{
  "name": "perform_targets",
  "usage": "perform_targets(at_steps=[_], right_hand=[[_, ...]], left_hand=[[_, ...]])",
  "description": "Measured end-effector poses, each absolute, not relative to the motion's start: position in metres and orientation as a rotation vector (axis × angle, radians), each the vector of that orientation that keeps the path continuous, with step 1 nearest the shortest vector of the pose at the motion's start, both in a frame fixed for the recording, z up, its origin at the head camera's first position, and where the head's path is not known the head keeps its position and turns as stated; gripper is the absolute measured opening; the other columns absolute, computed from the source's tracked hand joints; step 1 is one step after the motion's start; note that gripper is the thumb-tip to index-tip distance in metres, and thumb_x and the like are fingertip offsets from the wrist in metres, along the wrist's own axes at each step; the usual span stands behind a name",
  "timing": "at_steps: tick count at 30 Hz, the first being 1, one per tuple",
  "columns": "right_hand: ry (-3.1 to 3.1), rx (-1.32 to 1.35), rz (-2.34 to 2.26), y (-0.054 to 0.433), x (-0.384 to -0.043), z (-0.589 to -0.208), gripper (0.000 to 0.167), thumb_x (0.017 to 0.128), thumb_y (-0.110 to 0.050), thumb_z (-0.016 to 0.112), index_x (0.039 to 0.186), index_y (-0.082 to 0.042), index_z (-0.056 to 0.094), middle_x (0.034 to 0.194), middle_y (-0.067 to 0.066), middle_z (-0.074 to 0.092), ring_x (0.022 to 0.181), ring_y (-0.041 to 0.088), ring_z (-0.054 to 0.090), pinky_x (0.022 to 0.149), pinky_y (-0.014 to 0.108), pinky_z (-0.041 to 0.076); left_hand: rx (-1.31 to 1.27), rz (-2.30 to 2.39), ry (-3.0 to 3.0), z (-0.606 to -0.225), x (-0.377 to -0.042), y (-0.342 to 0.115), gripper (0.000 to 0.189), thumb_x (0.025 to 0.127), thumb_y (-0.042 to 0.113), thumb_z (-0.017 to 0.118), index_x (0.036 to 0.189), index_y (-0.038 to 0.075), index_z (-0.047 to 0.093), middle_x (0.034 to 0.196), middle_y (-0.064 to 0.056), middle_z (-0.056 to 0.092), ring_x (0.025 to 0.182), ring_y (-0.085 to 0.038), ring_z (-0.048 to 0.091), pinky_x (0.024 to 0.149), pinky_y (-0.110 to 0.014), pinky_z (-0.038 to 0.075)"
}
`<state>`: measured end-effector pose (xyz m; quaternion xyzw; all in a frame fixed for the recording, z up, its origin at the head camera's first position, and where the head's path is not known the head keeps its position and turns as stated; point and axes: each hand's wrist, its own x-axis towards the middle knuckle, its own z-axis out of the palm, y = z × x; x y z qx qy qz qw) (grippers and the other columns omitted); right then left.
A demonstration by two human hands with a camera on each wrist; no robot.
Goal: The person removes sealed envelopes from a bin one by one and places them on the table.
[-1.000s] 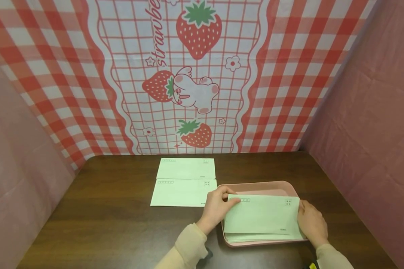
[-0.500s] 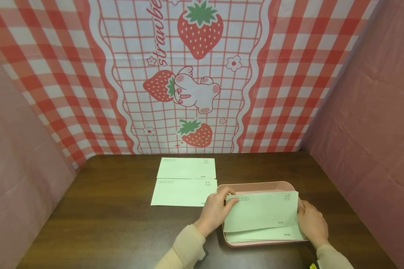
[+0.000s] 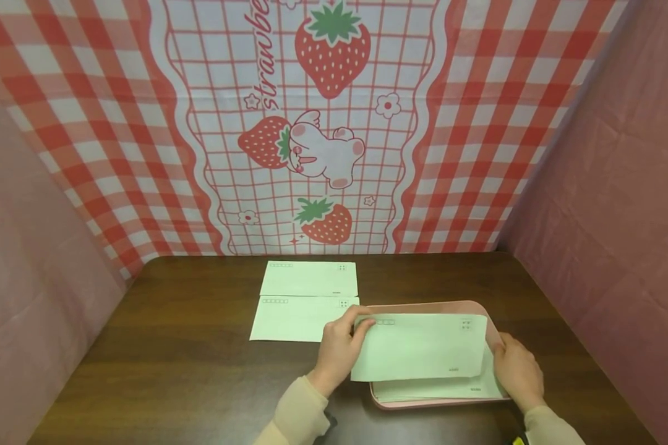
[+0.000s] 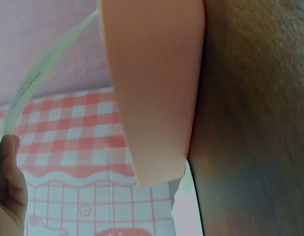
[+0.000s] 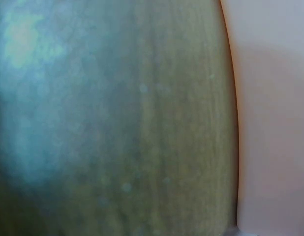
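My left hand [image 3: 336,349] pinches an envelope [image 3: 420,349] at its upper left corner, thumb in front and fingers behind. In the left wrist view the envelope [image 4: 36,81] bows upward from the fingers, above the tray wall. The envelope is pale, with a row of small postcode boxes and a stamp square. Beneath it, more envelopes [image 3: 434,390] lie stacked in a pink tray [image 3: 451,307]. My right hand [image 3: 518,371] grips the tray's right rim, covering part of that edge. The right wrist view shows only the tray's outer wall [image 5: 275,137] and the table.
Two similar envelopes lie flat left of the tray, a far one [image 3: 308,279] and a nearer one [image 3: 292,321], edge to edge. The dark wood table [image 3: 200,383] ends at a strawberry-print cloth [image 3: 445,136] behind, with pink cloth [image 3: 607,235] at the sides.
My left hand has lifted the top envelope off the stack and drawn it leftward, partly past the tray's left rim. More of the envelope below shows. My right hand stays in place.
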<state>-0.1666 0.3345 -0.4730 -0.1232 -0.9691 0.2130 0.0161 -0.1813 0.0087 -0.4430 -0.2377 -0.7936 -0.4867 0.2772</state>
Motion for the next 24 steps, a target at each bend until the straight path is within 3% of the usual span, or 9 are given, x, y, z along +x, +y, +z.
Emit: perform_targets(at_steps=[6,13,17,19,21,24], right_hand=[[-2.993,-0.385,0.656,0.334,-0.166,-0.475,0.038,0.095,-0.016,0.036,0.126,0.003,0.042,0.122,0.032,0.046,0.104,0.053,0.045,0.075,0.060,0.040],[-3.003,-0.408,0.654,0.334,-0.167,-0.475,0.038,0.095,-0.017,0.035,0.127,0.003,0.041,0.123,0.032,0.045,0.105,0.053,0.045,0.076,0.060,0.039],[-3.004,-0.415,0.654,0.334,-0.168,-0.474,0.038,0.095,-0.017,0.035,0.127,0.003,0.041,0.123,0.032,0.045,0.105,0.053,0.045,0.076,0.060,0.039],[-3.004,-0.414,0.652,0.334,-0.168,-0.474,0.038,0.095,-0.017,0.035,0.127,0.003,0.041,0.123,0.032,0.045,0.105,0.053,0.045,0.076,0.060,0.039],[-3.005,-0.417,0.649,0.334,-0.168,-0.474,0.038,0.095,-0.017,0.035,0.127,0.003,0.042,0.123,0.032,0.045,0.105,0.053,0.045,0.077,0.060,0.039],[-3.012,-0.424,0.645,0.333,-0.169,-0.474,0.038,0.095,-0.018,0.035,0.127,0.003,0.041,0.123,0.032,0.045,0.105,0.053,0.045,0.077,0.060,0.039]], left_hand=[[-0.478,-1.349,-2.078,-0.444,-0.178,-0.014,0.010,0.088,0.020,0.058,0.093,0.012,0.061,0.053,0.007,0.048,0.044,0.006,0.021,0.037,-0.011,0.023],[-0.305,-1.369,-2.031,-0.453,-0.177,-0.050,0.006,0.087,0.017,0.060,0.092,0.014,0.062,0.046,0.012,0.026,0.041,0.006,0.018,0.036,-0.013,0.020],[-0.160,-1.456,-2.052,-0.445,-0.171,-0.070,0.007,0.086,0.008,0.060,0.092,0.009,0.062,0.050,0.009,0.020,0.044,0.003,0.016,0.038,-0.017,0.020],[-0.097,-1.537,-2.067,-0.437,-0.166,-0.080,0.007,0.086,0.005,0.059,0.093,0.005,0.061,0.050,0.006,0.023,0.043,0.001,0.020,0.038,-0.019,0.023],[-0.044,-1.627,-2.088,-0.432,-0.161,-0.090,0.008,0.087,0.003,0.057,0.095,0.001,0.060,0.050,0.000,0.037,0.042,0.000,0.030,0.039,-0.020,0.031],[0.040,-1.754,-2.112,-0.434,-0.159,-0.108,0.010,0.089,0.003,0.055,0.097,-0.001,0.058,0.064,-0.011,0.056,0.045,-0.004,0.045,0.042,-0.023,0.041]])
